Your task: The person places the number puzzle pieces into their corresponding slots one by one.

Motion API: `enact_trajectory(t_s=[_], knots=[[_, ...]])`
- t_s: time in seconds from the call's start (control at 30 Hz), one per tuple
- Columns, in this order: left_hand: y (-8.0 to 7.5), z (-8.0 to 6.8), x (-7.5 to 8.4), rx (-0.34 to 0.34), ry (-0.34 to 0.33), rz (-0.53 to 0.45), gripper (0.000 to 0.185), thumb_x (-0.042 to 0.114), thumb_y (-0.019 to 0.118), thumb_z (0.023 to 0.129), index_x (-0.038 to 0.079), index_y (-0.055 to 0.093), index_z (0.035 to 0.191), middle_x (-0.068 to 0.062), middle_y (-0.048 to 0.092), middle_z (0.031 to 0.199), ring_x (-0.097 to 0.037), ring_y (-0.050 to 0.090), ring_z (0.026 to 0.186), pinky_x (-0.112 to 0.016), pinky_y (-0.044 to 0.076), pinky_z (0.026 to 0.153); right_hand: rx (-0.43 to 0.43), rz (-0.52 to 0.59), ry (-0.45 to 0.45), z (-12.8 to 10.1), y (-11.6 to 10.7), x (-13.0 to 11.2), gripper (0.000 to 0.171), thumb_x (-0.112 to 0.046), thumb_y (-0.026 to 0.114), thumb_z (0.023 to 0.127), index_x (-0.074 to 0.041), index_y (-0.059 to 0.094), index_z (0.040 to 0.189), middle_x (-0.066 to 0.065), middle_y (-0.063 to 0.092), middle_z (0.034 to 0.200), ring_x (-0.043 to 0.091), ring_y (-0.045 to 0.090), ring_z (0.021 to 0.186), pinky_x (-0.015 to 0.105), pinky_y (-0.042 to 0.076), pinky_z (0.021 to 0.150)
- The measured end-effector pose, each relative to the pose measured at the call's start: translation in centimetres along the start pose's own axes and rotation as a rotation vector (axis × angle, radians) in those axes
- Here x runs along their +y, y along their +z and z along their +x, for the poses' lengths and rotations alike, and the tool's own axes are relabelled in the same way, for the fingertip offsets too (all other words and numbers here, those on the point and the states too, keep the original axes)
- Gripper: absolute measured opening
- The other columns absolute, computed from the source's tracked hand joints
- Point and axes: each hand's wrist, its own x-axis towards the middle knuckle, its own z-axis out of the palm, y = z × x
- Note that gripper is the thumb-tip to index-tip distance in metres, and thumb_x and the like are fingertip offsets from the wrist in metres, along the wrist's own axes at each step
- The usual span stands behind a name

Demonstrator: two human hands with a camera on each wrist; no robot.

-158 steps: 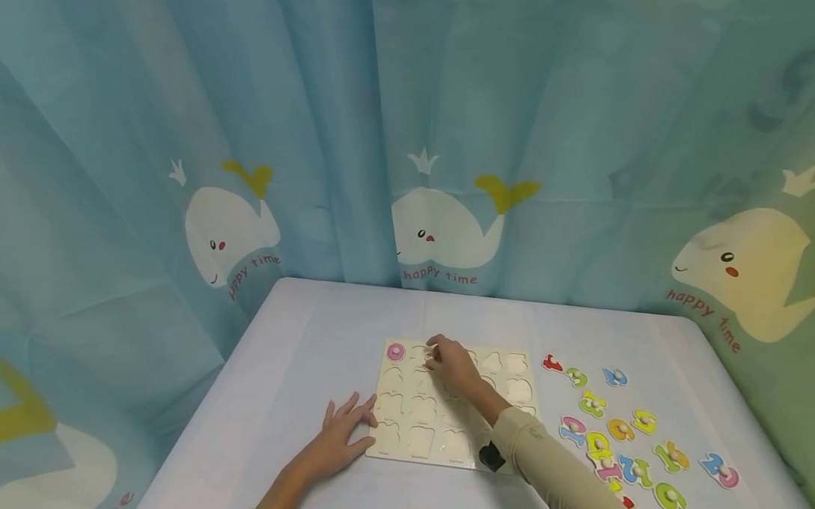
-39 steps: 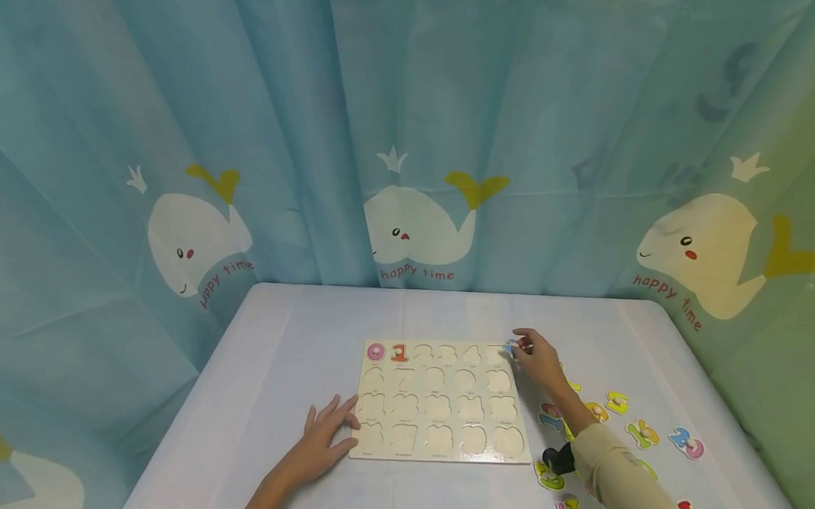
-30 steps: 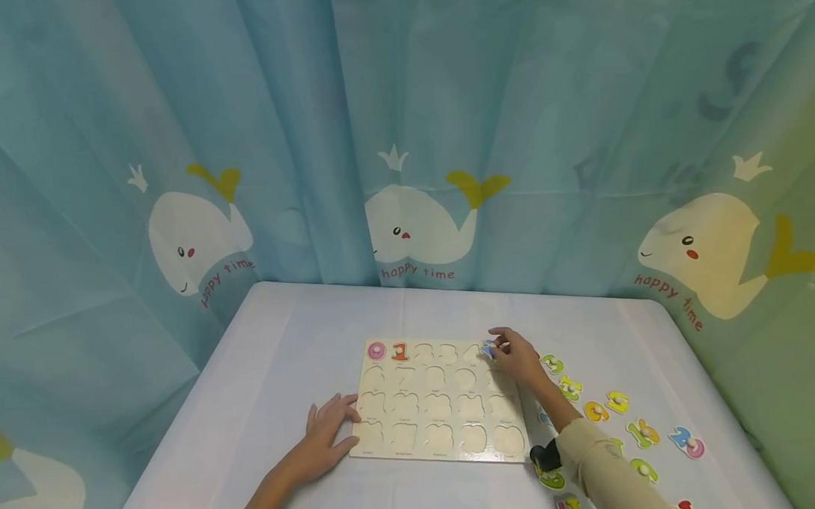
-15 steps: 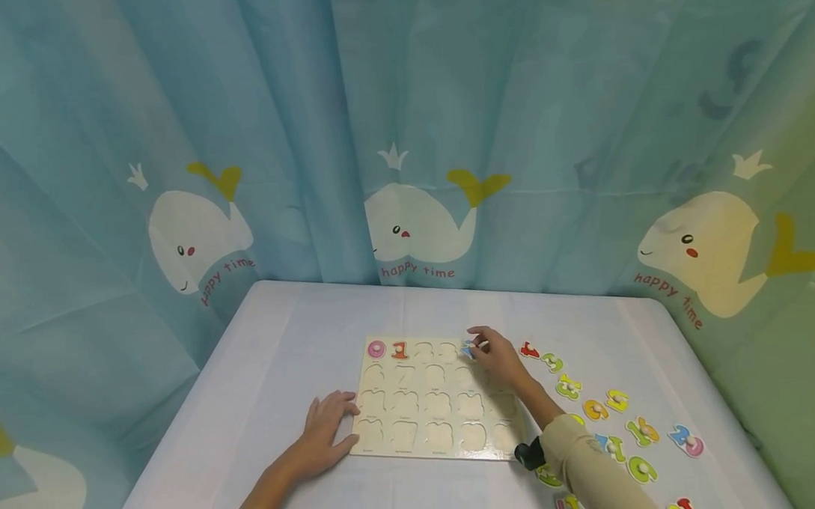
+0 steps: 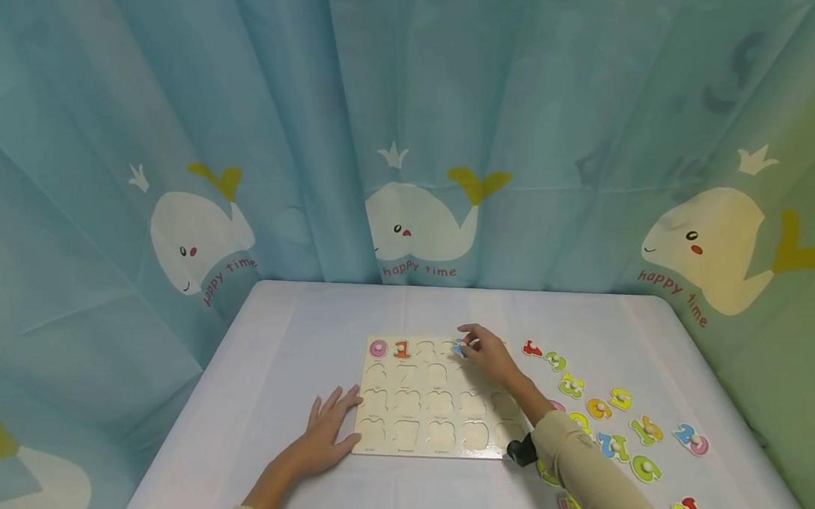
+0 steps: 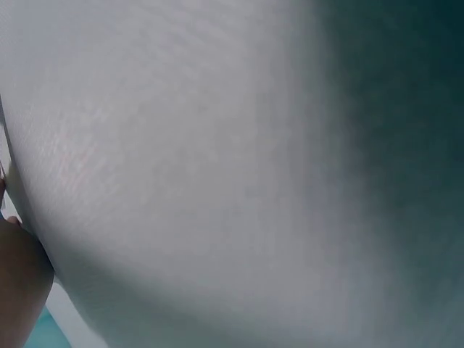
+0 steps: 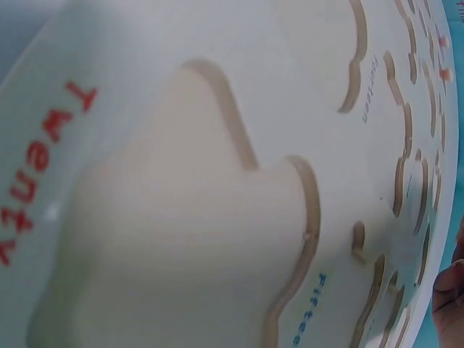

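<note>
A pale wooden number puzzle board [image 5: 424, 450] lies on the white table, its right part hidden by the right arm. A pink 0 piece [image 5: 378, 348] and an orange-red 1 piece [image 5: 401, 349] sit in its top-row slots. My right hand [image 5: 490, 358] pinches a blue number piece [image 5: 458, 348] over the top row; fingers cover part of it, so the digit is unclear. Spread and fairly straight, the fingers of my left hand [image 5: 328, 435] touch the board's left edge. In the right wrist view, empty cut-outs and the printed word Twenty [image 7: 36, 156] show close up.
Right of the board several knobbed number pieces lie scattered, among them a red 4 piece [image 5: 532, 348], a green piece [image 5: 646, 468] and a blue-pink piece [image 5: 691, 439]. A whale-patterned curtain [image 5: 297, 176] hangs behind the table [image 5: 329, 317]. Mostly a blurred pale surface fills the left wrist view.
Five seconds ago my right hand was at the 1 slot, where the 1 piece now sits. It has since brought the blue piece leftward from the board's right side. The left hand stays.
</note>
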Motion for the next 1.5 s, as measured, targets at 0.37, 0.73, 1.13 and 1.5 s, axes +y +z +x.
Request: enact_trajectory(t_s=[0.37,0.73,1.13,1.5], knots=[[-0.3,-0.2,-0.4,-0.009,0.032,0.002,0.056,0.029,0.055,0.093,0.004,0.039,0.140,-0.016,0.031,0.149,-0.043,0.013,0.138,-0.064,-0.002,0.103,-0.052,-0.020,-0.020,0.8,1.8,-0.7,0.034,-0.001,0.064,0.087,-0.002,0.057,0.120,0.002,0.057,0.087,0.016,0.060,0.076,0.028,0.049,0.062],[0.2,-0.2,-0.9,0.029,0.090,0.040,0.054,0.027,0.055,0.092,0.003,0.040,0.138,-0.020,0.032,0.146,-0.046,0.016,0.136,-0.067,0.001,0.101,-0.135,-0.104,-0.023,2.0,3.8,-1.6,0.033,-0.003,0.062,0.089,-0.002,0.056,0.122,0.002,0.058,0.090,0.015,0.056,0.078,0.033,0.048,0.070],[0.5,0.0,-1.0,0.037,0.102,0.044,0.055,0.028,0.055,0.092,0.003,0.039,0.139,-0.018,0.031,0.147,-0.044,0.016,0.136,-0.067,0.000,0.102,-0.131,-0.176,-0.056,2.8,5.2,-2.4,0.029,-0.003,0.061,0.090,-0.005,0.058,0.119,0.001,0.058,0.092,0.013,0.052,0.075,0.032,0.045,0.068],[0.2,-0.2,-0.6,0.041,0.107,0.028,0.054,0.025,0.056,0.091,0.002,0.040,0.138,-0.020,0.032,0.146,-0.046,0.017,0.135,-0.068,0.000,0.101,-0.128,-0.239,-0.103,2.8,5.9,-2.8,0.026,-0.002,0.062,0.089,-0.004,0.059,0.115,0.004,0.060,0.095,0.016,0.056,0.082,0.036,0.048,0.075]])
